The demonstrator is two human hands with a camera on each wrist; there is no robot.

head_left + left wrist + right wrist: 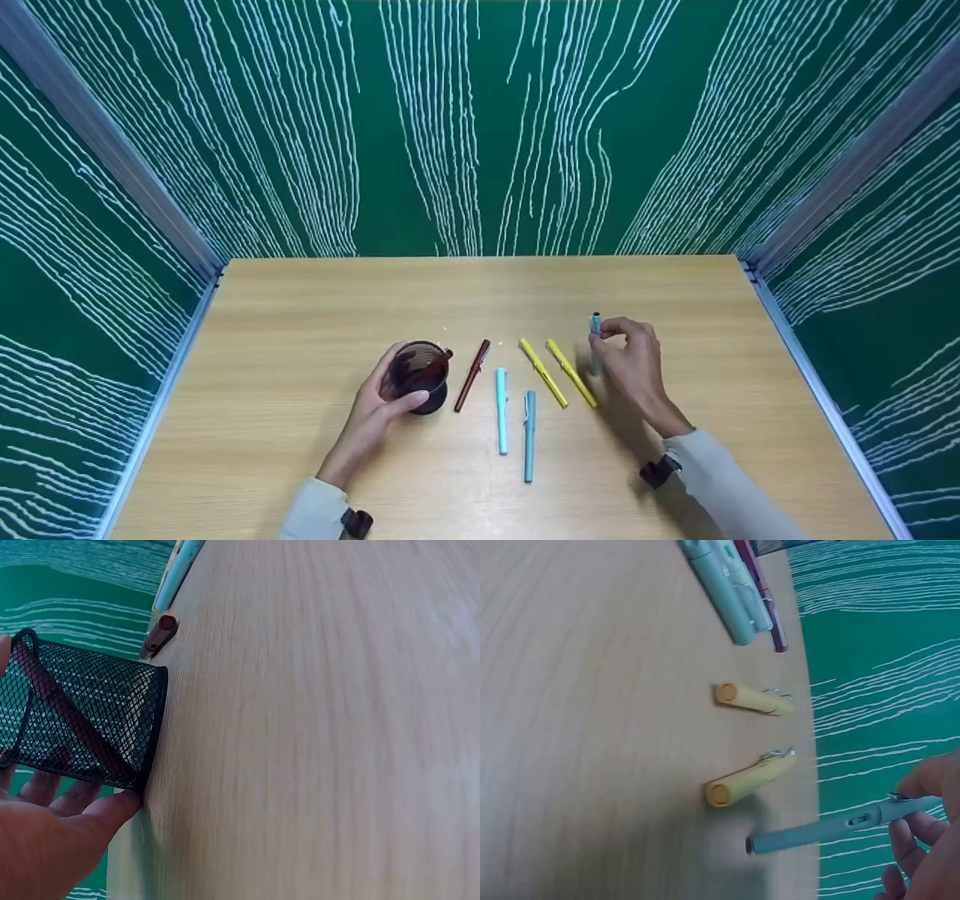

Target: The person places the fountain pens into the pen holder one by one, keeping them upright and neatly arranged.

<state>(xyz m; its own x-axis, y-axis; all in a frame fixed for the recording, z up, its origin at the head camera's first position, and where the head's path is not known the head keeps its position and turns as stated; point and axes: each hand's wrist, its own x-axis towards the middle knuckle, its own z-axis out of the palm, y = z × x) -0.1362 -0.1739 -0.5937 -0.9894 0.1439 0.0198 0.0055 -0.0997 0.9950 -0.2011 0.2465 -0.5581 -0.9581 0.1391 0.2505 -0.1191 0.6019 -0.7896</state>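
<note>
White-streaked green walls (491,135) surround a wooden desk (262,337). The person's left hand (373,409) grips a black mesh cup (439,390) with a dark red pen (436,364) leaning inside. The right hand (631,364), well apart, pinches a teal pen (806,834) near two yellow pens (544,373); another dark red pen (472,376) and two blue pens (502,411) lie between the hands.

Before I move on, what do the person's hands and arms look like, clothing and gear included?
The left hand and right hand wear no gloves. The left sleeve and right sleeve are pale greyish and look plain. A small, blocky black device shows at each wrist: left device, right device.
</note>
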